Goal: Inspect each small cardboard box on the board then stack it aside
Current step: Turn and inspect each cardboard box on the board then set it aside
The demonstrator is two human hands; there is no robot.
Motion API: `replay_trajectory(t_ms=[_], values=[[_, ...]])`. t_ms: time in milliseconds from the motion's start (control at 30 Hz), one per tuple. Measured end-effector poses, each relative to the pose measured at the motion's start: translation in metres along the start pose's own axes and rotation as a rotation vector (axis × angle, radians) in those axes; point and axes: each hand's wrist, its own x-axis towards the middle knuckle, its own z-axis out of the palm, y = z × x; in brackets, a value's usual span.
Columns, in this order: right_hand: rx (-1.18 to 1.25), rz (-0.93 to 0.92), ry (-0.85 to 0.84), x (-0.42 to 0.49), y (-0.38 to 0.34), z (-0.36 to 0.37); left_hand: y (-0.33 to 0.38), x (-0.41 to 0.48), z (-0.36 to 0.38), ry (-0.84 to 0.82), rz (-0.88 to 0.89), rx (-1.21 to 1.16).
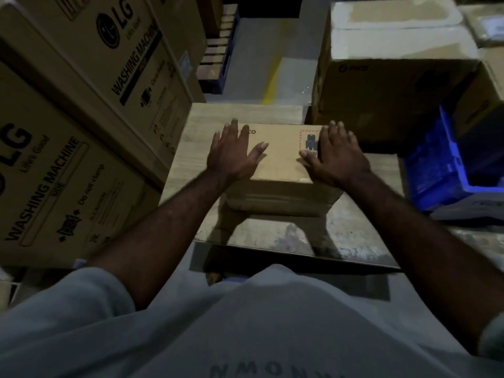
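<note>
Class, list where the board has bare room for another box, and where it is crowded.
Bare board lies between the small box and the near edge, and in a strip beside the washing-machine cartons. Crowded: the right, by blue crate and large carton.

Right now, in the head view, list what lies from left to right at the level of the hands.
LG washing machine cartons → left hand → small cardboard box → right hand → blue crate.
</note>
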Motion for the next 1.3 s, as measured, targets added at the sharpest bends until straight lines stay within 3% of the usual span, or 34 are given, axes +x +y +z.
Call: replay_trajectory(t_ms=[100, 433, 567, 867, 1300], values=[[0.074, 0.042, -0.016, 0.009, 0.0, 0.002, -0.009, 0.006, 0.005, -0.071, -0.028, -0.014], [0.164, 0.057, 0.041, 0.012, 0.0, 0.016, -0.013, 0.005, 0.013, -0.04, -0.013, -0.058], [0.228, 0.081, 0.116, 0.006, -0.001, 0.021, -0.013, 0.0, 0.014, -0.011, -0.124, -0.165], [0.959, 0.325, 0.171, 0.0, 0.011, 0.021, -0.011, -0.002, -0.006, -0.047, -0.348, -0.493], [0.776, 0.126, 0.37, -0.048, 0.006, 0.013, -0.017, -0.052, 0.005, 0.175, -0.2, -0.625]])
